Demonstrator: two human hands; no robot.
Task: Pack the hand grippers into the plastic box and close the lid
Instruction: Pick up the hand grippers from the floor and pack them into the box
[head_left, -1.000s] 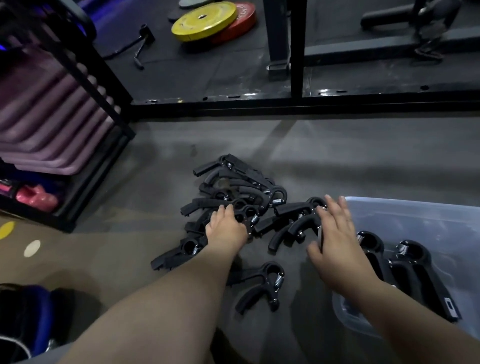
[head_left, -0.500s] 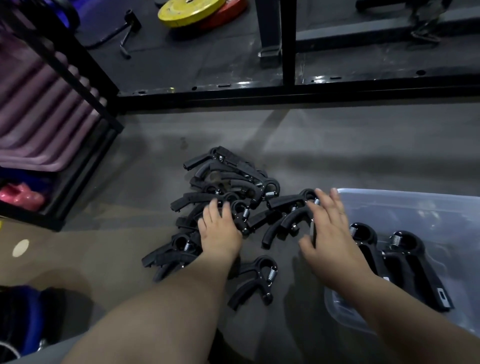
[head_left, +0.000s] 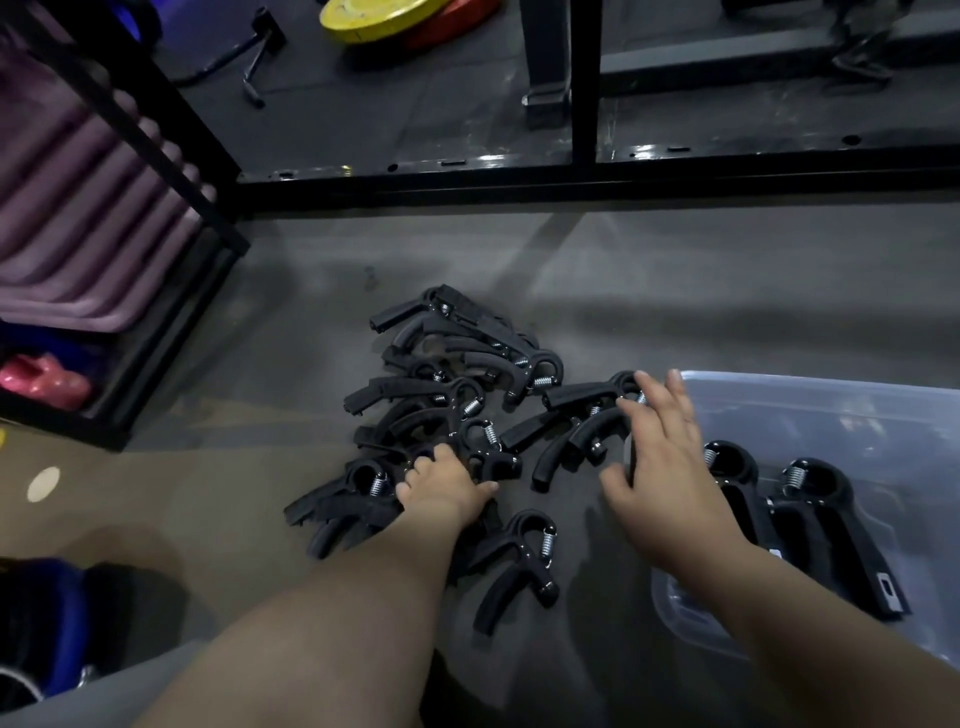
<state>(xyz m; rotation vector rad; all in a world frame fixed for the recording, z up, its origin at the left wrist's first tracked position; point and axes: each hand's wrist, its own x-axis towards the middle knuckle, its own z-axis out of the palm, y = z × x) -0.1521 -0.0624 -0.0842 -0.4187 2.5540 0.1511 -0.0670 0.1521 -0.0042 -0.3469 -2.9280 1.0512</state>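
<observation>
Small illegible label (head_left: 885, 586) on hand gripper (head_left: 836, 525) in plastic box (head_left: 831, 385)

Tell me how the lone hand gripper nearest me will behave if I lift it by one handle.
The lone hand gripper probably stays stiff: its handles look like moulded plastic. Lifted by one handle, it would likely hang lopsided, since the metal spring sits at one end. Its splayed shape should not roll.
</observation>
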